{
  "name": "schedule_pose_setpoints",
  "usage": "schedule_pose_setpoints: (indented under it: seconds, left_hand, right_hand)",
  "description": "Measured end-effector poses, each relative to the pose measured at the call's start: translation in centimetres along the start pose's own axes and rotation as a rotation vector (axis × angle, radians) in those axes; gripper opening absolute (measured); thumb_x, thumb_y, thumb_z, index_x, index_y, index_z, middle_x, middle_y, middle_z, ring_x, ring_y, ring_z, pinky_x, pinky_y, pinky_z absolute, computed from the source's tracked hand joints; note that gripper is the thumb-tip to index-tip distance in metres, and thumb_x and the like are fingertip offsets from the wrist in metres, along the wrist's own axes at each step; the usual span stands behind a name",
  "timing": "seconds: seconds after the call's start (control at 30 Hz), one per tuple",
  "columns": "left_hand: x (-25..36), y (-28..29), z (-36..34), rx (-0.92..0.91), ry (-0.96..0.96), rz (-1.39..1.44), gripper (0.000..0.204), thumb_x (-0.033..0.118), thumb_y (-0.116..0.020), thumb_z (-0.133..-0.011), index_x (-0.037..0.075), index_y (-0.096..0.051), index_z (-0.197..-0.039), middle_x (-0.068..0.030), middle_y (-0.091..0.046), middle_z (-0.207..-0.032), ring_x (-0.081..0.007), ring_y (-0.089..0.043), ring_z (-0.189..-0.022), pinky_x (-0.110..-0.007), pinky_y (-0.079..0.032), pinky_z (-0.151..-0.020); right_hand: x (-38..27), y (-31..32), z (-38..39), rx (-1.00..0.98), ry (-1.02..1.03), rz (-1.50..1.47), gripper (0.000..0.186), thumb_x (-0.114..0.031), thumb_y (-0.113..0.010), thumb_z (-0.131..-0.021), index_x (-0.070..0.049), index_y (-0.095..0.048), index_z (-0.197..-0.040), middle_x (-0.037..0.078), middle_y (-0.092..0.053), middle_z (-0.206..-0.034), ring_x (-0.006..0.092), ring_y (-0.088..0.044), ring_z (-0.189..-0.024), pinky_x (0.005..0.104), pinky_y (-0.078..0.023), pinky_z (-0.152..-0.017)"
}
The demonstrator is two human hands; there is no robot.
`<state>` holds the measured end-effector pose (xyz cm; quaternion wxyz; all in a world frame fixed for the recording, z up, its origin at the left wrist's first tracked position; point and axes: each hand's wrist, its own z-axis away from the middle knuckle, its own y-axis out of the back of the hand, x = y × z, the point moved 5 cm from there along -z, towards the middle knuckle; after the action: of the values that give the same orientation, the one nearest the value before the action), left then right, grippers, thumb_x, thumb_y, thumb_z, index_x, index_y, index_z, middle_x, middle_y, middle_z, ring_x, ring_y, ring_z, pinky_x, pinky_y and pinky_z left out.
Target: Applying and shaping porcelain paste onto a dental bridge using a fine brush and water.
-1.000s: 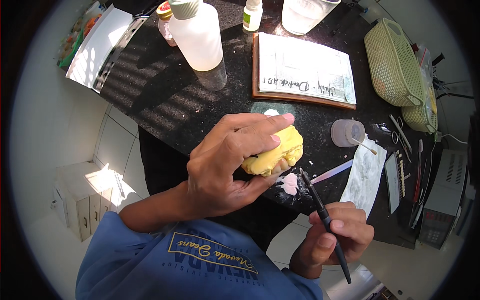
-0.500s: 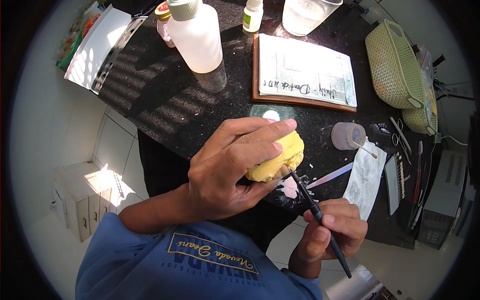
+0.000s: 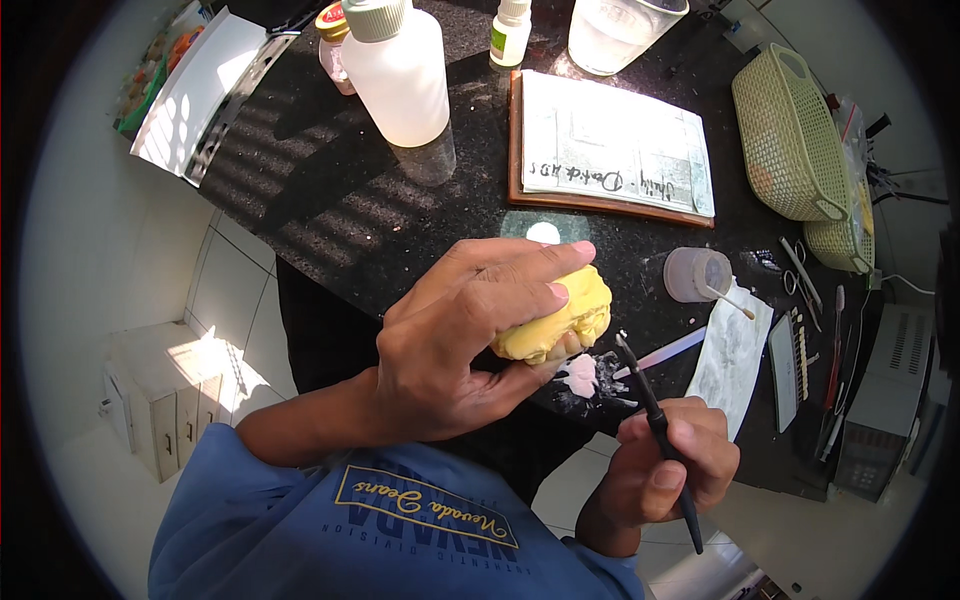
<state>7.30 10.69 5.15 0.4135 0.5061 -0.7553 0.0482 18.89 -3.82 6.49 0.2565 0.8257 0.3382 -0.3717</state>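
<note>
My left hand (image 3: 470,340) is wrapped round a yellow putty lump (image 3: 570,318), fingers over its top and thumb beneath. Small tooth-like pieces (image 3: 566,346) show at the lump's lower right edge. In my right hand (image 3: 680,460) is a slim black pen-like tool (image 3: 655,415), pinched between fingers and thumb. Its narrow tip carries a small pale bit and points up and left, a short way right of the putty, not touching it. Whether that tip is a brush or a blade I cannot make out. Below the lump, pink powder (image 3: 580,376) lies on the dark counter.
Behind my hands lies a brown-framed board (image 3: 615,145) with white paper. A white bottle (image 3: 398,85) stands at far left, a clear glass (image 3: 622,35) beyond. To the right are a small translucent cup (image 3: 690,274), a cotton swab (image 3: 735,303), a white cloth (image 3: 728,355) and a woven basket (image 3: 790,140).
The black tool's tip has moved off the putty lump to the right, with my right hand shifting slightly right. My left hand and the lump stay nearly in place.
</note>
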Motion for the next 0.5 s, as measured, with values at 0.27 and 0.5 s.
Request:
schedule_pose_setpoints:
  seconds: [0.27, 0.5]
  left_hand:
    - [-0.5, 0.6, -0.1, -0.073, 0.368, 0.461, 0.036, -0.004, -0.073, -0.076, -0.001, -0.056, -0.107, -0.0245, -0.061, -0.113, -0.0253, -0.062, -0.104, -0.035, -0.053, -0.086]
    - [0.1, 1.2, -0.3, -0.278, 0.462, 0.705, 0.036, -0.001, -0.077, -0.07, -0.002, -0.065, -0.104, -0.02, -0.063, -0.113, -0.0237, -0.063, -0.104, -0.034, -0.051, -0.092]
  right_hand:
    - [-0.3, 0.4, -0.4, 0.156, -0.053, -0.116, 0.025, -0.024, -0.061, -0.087, -0.003, -0.049, -0.093, 0.01, -0.053, -0.071, 0.0249, -0.058, -0.075, 0.0423, -0.051, -0.081]
    - [-1.0, -0.3, -1.9, -0.098, -0.082, -0.316, 0.018, -0.007, -0.062, -0.079, -0.001, -0.05, -0.091, 0.014, -0.062, -0.071, 0.0375, -0.064, -0.095, 0.0522, -0.045, -0.094]
